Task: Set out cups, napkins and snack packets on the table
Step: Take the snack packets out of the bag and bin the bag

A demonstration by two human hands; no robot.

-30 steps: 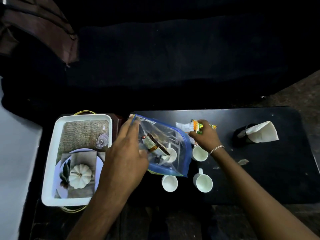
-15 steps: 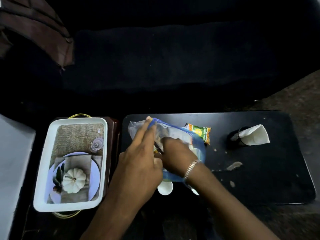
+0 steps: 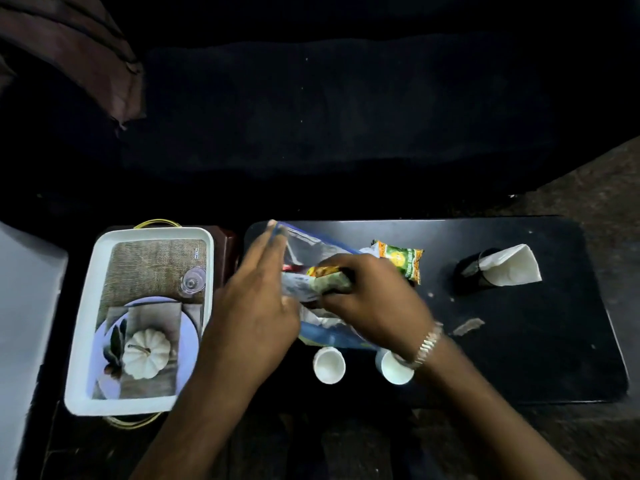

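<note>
A clear zip bag with a blue edge lies on the black table. My left hand holds its mouth open at the left. My right hand grips a yellow-green snack packet at the bag's mouth. Another green and orange snack packet lies on the table just behind. Two white cups stand near the front edge, the right one partly under my wrist. A white napkin sticks out of a black holder at the right.
A white tray printed with a plate and pumpkin picture sits to the left of the table. Small paper scraps lie on the right half of the table. Dark fabric fills the background.
My right hand left the green packet on the table, reached into the bag and now comes out of its mouth gripping another packet. My left hand keeps hold of the bag.
</note>
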